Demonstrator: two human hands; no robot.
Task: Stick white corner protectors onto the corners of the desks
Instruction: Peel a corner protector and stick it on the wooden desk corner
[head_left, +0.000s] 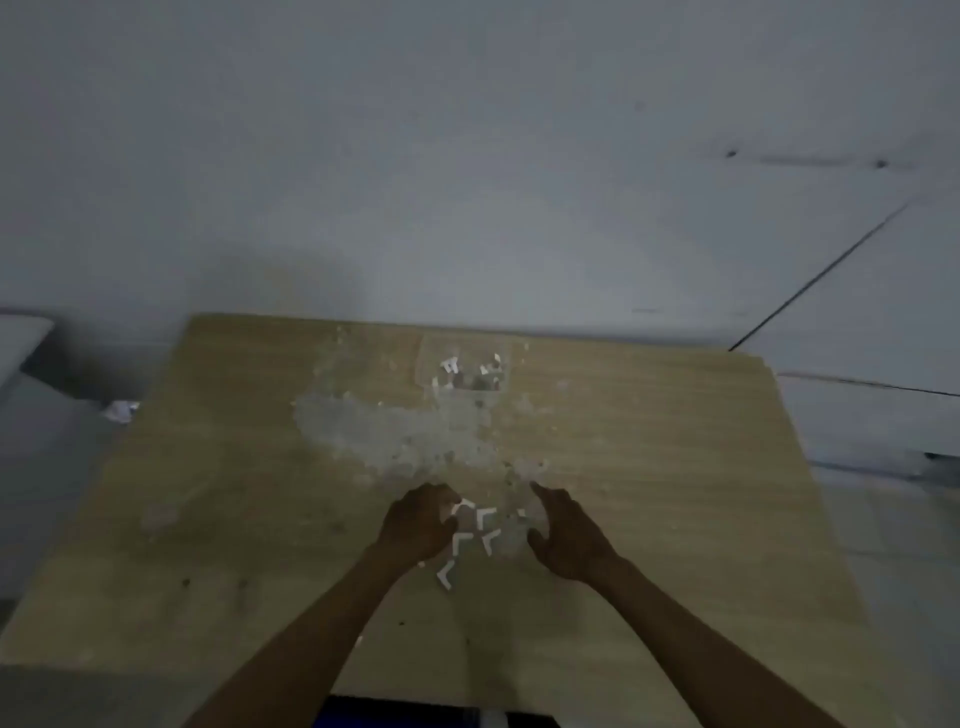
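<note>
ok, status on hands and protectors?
Left hand touching corner protectors, grip unclear. Right hand open beside them. Clear plastic bag behind on desk.

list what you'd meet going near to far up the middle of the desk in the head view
single white corner protector → cluster of white corner protectors between the left hand and right hand → patch of clear crumpled plastic → clear bag with white pieces → far edge of the desk → wall

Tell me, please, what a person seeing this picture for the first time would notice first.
First, the two hands, left and right, near the middle of the wooden desk, with small white corner protectors lying between them. Behind them spreads a heap of clear plastic wrapping, holding more white pieces near the far edge.
</note>
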